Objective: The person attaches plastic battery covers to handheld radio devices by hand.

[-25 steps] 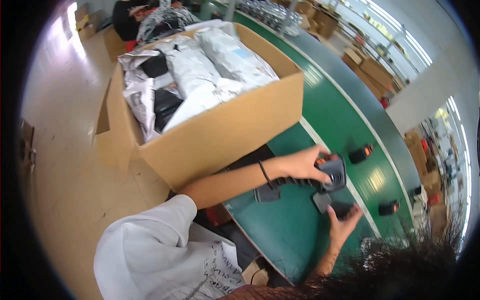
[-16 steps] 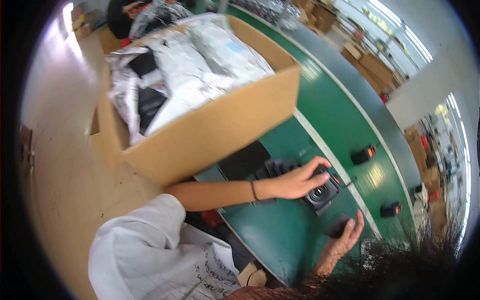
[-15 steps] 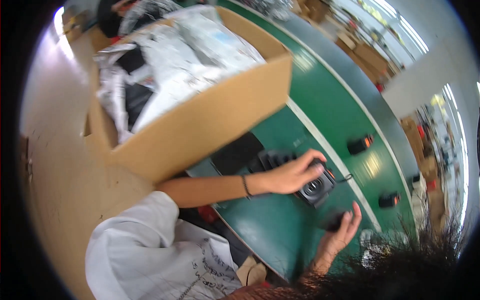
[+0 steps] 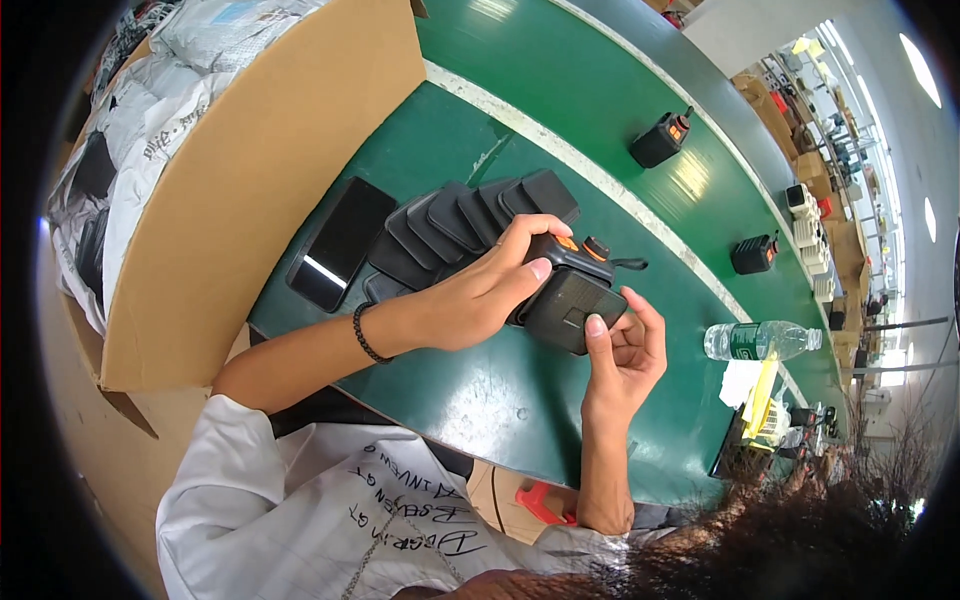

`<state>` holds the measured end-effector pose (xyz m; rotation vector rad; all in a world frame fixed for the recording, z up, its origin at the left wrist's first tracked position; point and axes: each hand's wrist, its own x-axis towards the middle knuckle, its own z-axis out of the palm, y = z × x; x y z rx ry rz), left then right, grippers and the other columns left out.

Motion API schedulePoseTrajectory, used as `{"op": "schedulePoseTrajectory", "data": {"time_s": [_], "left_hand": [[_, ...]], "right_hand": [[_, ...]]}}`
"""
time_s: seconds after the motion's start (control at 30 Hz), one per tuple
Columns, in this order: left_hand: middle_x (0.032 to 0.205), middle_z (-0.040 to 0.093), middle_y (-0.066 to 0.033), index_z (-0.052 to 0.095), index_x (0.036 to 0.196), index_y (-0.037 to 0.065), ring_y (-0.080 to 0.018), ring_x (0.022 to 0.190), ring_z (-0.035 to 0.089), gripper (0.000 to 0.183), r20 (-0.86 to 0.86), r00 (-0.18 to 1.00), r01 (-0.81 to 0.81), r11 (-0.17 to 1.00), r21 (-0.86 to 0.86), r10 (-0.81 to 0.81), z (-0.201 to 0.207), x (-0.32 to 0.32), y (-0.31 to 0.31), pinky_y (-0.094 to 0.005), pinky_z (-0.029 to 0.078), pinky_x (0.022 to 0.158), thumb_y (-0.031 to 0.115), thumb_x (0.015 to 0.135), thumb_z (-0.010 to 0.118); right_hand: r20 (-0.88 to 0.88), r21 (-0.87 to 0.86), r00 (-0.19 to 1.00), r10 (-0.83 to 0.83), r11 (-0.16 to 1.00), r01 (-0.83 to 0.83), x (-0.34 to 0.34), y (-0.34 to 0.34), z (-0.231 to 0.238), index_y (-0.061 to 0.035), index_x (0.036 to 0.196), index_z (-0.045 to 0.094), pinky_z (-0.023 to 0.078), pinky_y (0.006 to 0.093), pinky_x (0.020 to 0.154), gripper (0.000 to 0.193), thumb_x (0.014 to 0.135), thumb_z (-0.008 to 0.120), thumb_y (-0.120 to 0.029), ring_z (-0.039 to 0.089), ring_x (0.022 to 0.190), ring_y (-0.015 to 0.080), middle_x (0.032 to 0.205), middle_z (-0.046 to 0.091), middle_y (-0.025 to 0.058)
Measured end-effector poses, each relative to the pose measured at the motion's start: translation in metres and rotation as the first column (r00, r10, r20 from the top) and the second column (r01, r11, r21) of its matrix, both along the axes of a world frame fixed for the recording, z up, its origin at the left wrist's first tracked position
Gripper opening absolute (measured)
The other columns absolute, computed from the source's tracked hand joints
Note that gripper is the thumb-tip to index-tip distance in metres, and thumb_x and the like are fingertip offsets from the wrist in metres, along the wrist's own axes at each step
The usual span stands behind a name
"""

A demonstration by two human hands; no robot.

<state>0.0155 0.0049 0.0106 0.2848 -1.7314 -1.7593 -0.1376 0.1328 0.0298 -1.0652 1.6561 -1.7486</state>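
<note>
My left hand is closed around a boxy black device with orange buttons, an orange-ringed knob and a short strap. Over the device's front lies a black rounded-square cover. My right hand pinches this cover at its near right edge, thumb on its face. Whether the cover is seated or only resting against the device I cannot tell. Beyond my left wrist, several similar black covers lie overlapped in a fanned row on the green table.
A black phone lies left of the covers, by a large cardboard box of plastic-wrapped packages. Two more black devices, one farther back and one at right, stand beyond the white line. A clear bottle lies at right.
The device's round front, bare before, is now behind the cover. My right hand has come up to the device with the cover. The view has shifted, with the box now farther left.
</note>
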Motion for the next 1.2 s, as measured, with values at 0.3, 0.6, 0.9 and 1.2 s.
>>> {"op": "schedulePoseTrajectory", "data": {"time_s": [0.3, 0.6, 0.9, 1.2], "left_hand": [[0.134, 0.041, -0.0201, 0.026, 0.139, 0.000, -0.0246, 0.124, 0.042, 0.042, 0.016, 1.000, -0.014, 0.997, -0.075, 0.016, -0.001, 0.002, 0.006, -0.0366, 0.033, 0.107, 0.018, 0.103, 0.038], [0.131, 0.045, -0.0149, 0.029, 0.140, 0.004, -0.0179, 0.118, 0.046, 0.044, -0.063, 0.997, 0.044, 0.999, -0.015, -0.045, 0.001, 0.002, 0.004, -0.0336, 0.038, 0.102, 0.019, 0.103, 0.047], [0.139, 0.036, -0.0155, 0.019, 0.145, 0.002, -0.0211, 0.129, 0.037, 0.050, -0.023, 0.994, 0.101, 0.992, -0.069, -0.103, 0.003, 0.004, 0.006, -0.0359, 0.028, 0.111, 0.028, 0.106, 0.036], [0.137, 0.037, -0.0156, 0.021, 0.144, 0.003, -0.0219, 0.126, 0.039, 0.047, -0.014, 0.988, 0.149, 0.982, -0.119, -0.151, 0.005, 0.008, 0.003, -0.0363, 0.029, 0.110, 0.026, 0.106, 0.035]], "right_hand": [[-0.103, 0.035, 0.994, -0.021, 0.999, 0.025, 0.006, -0.002, -0.001, 0.0006, 0.123, 0.057, 0.048, 0.0173, 0.060, 0.042, 0.083, 0.073, 0.005, 0.057, 0.072, 0.0053, 0.086, 0.059, 0.0027], [0.076, -0.056, 0.996, 0.040, 0.998, -0.036, -0.014, -0.004, -0.019, 0.0017, 0.129, 0.050, 0.049, 0.0273, 0.086, 0.061, 0.080, 0.081, -0.015, 0.054, 0.111, 0.0169, 0.129, 0.050, 0.0110], [0.218, -0.042, 0.933, 0.288, 0.957, -0.285, -0.019, -0.005, -0.009, 0.0029, 0.134, 0.043, 0.041, 0.0339, 0.102, 0.079, 0.080, 0.081, -0.040, 0.054, 0.118, 0.0210, 0.126, 0.056, 0.0139], [0.385, 0.034, 0.833, 0.398, 0.896, -0.443, -0.026, 0.003, -0.018, 0.0024, 0.143, 0.037, 0.034, 0.0360, 0.109, 0.084, 0.081, 0.080, -0.034, 0.048, 0.126, 0.0213, 0.134, 0.051, 0.0103]]}}
